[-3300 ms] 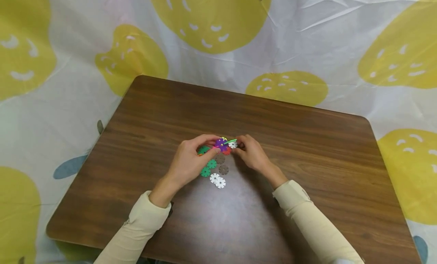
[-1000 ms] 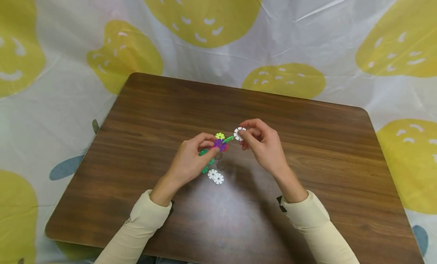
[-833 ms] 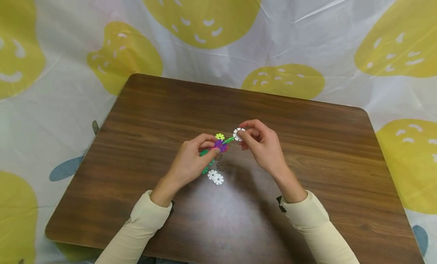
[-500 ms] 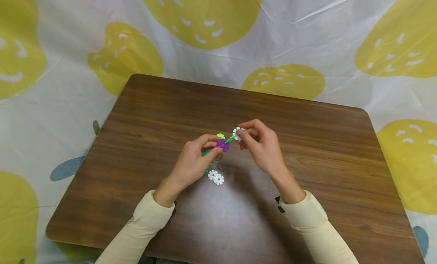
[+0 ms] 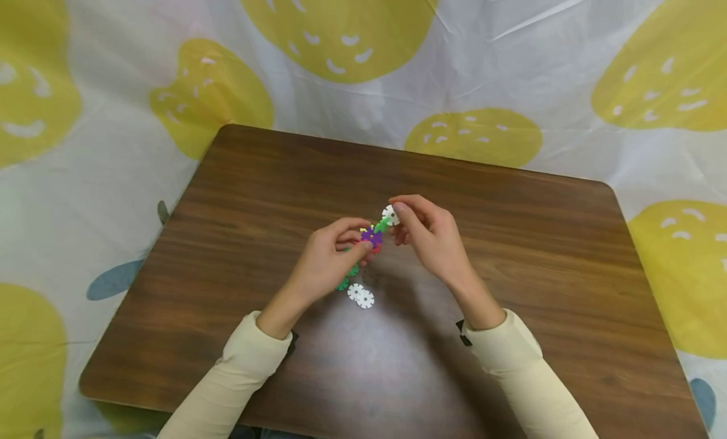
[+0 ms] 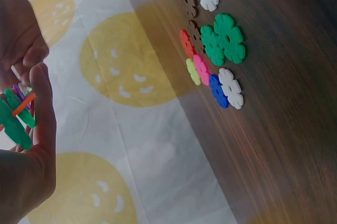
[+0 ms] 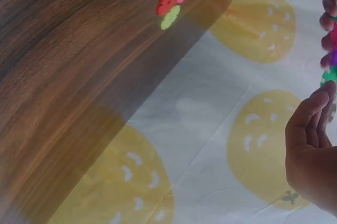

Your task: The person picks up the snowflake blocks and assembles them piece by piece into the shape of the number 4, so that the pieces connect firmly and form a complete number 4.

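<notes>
Discs (image 5: 372, 237) with notched rims, linked in a cluster, are held above the surface (image 5: 511, 237) between a person's two hands. The left hand (image 5: 325, 259) grips the cluster, thumb and fingers closed narrowly around a purple disc. The right hand (image 5: 430, 237) pinches a white disc (image 5: 390, 215) by its edge between thumb and forefinger. A bright green disc (image 5: 382, 226) bridges the two, reaching from the purple disc to the white disc; whether it is slotted into the white one cannot be told.

In the left wrist view, an orange disc (image 6: 23, 104) in the left hand shows edge-on, crossing green pieces.

Loose pieces lie on the surface, mostly in touching or overlapping groups. A white pair (image 5: 360, 296) overlaps on the side nearest the person. Beside it is a brown piece (image 6: 188, 0); a second brown piece (image 6: 196, 37) lies between a red piece (image 6: 187, 43) and a green pair (image 6: 221, 40). A pink piece (image 6: 201, 70) lies against a lime piece (image 6: 193, 71), and a blue piece (image 6: 218, 91) adjoins a single white piece (image 6: 231, 88).

Both arms wear pale sleeves (image 5: 244, 354) folded back at the wrists. Behind the surface hangs a whitish cloth (image 5: 341, 111) printed with yellow shapes.
</notes>
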The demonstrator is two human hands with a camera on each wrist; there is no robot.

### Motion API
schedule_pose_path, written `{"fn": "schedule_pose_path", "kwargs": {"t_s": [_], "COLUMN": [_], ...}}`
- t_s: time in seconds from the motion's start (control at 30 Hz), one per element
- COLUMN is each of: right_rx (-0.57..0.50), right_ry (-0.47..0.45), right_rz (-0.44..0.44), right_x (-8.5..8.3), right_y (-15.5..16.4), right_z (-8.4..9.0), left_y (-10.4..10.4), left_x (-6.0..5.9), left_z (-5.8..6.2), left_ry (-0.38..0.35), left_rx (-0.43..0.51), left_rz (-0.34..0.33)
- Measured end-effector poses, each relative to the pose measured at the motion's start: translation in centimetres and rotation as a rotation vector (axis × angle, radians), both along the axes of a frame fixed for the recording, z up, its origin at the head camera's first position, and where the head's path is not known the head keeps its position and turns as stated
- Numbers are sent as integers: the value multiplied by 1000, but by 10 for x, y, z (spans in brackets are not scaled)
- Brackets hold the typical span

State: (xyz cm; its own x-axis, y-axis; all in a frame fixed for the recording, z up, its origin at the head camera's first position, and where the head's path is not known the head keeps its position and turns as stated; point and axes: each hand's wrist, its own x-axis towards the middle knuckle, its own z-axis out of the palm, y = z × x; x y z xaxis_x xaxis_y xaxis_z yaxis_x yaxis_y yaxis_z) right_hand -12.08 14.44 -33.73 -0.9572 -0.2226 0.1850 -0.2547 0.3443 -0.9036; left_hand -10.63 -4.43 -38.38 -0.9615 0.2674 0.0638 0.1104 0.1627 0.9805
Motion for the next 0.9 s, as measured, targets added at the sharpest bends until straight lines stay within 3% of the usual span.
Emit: {"fn": "schedule_pose_path", "kwargs": {"t_s": [0.1,0.23,0.37,0.57,0.9], "right_rx": [1,120,227,319,397], "right_ry": [-24,-14,-8,7,-2], "right_rz": [-4,-65,-93,-90,12], "right_x": [-8,-23,-34,-40,-45], "right_y": [6,19,30,35,30], "right_z": [-7,-27,-52,-71,-98], "left_y": [-3,-7,-8,-8,-10], "left_x": [-2,-3,-3,-3,6], "left_z": [1,-1,-3,-4,20], "left_ry": [-41,-57,-64,-82,-99], "left_rx": [34,39,54,64,69], "left_rz": [27,57,52,50,11]}}
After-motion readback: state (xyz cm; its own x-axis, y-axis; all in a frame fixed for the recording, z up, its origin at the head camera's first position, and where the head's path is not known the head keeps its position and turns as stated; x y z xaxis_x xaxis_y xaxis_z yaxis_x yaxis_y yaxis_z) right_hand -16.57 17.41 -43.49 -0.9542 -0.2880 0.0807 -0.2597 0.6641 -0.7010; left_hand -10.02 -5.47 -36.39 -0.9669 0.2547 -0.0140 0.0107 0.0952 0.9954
